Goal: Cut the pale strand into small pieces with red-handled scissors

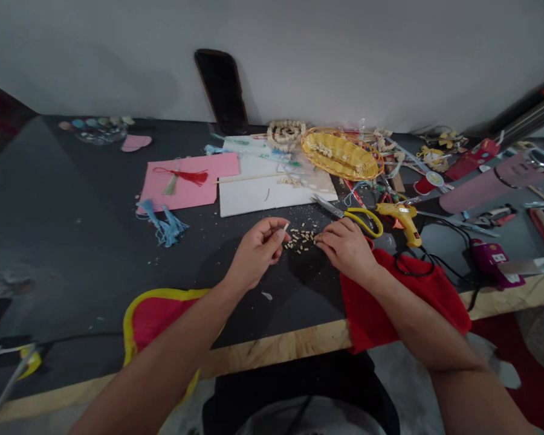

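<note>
My left hand [263,246] pinches a short pale stick [286,227] between thumb and forefinger, just above the dark tabletop. Between my hands lies a small heap of short, cut wooden pieces [303,240]. At the heap's right side my right hand [346,246] has its fingertips pressed together on one of the small wooden pieces [318,237]. Yellow-handled scissors [362,220] rest just beyond my right hand, blades pointing left. A red cloth [403,302] lies beneath my right forearm.
Beyond the heap are a white board [249,198], a pink sheet [185,192] with tassels, and a yellow woven basket [338,170]. A yellow glue gun [403,220] with a black cord lies to the right, near a pink bottle [485,184]. A phone [222,90] leans against the wall.
</note>
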The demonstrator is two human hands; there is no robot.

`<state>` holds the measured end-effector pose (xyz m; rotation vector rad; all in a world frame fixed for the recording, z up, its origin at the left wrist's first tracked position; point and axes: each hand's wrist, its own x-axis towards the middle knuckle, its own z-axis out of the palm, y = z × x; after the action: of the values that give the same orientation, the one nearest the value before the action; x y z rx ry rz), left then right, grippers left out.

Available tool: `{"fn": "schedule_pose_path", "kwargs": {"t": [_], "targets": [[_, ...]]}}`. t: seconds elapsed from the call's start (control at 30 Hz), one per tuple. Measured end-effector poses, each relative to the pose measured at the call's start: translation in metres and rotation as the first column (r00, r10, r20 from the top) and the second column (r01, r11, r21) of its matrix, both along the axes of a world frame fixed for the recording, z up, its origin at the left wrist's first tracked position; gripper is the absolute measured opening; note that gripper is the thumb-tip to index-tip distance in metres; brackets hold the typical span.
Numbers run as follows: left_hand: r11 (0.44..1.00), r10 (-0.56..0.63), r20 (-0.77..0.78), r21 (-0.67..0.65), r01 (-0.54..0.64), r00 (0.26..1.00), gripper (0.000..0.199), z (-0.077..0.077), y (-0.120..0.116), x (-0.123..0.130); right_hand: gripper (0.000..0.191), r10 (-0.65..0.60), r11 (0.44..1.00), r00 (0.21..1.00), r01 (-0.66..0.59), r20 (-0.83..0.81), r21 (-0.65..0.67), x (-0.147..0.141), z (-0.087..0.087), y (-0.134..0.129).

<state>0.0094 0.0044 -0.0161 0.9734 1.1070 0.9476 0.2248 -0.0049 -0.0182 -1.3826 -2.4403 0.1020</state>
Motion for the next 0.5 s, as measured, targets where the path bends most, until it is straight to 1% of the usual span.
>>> {"fn": "schedule_pose_path", "kwargs": {"t": [0.2, 0.3, 0.5], "targets": [[1.000, -0.006, 0.026, -0.009, 0.007, 1.000, 0.025, -0.0001, -0.0006, 0.0013, 0.017, -0.003, 0.999, 1.000, 0.002, 0.030, 0.040, -0.0063, -0.0033, -0.0017], [1.000, 0.001, 0.040, -0.026, 0.000, 0.999, 0.023, 0.0021, -0.0008, 0.0016, 0.016, -0.042, 0.998, 0.998, 0.040, 0.040, 0.049, -0.0044, -0.0027, -0.0004], [0.998, 0.066, 0.081, -0.014, -0.065, 0.994, 0.022, 0.0046, 0.0014, 0.0007, 0.019, -0.038, 0.999, 0.999, 0.038, -0.001, 0.016, -0.0024, -0.0043, 0.0017]]}}
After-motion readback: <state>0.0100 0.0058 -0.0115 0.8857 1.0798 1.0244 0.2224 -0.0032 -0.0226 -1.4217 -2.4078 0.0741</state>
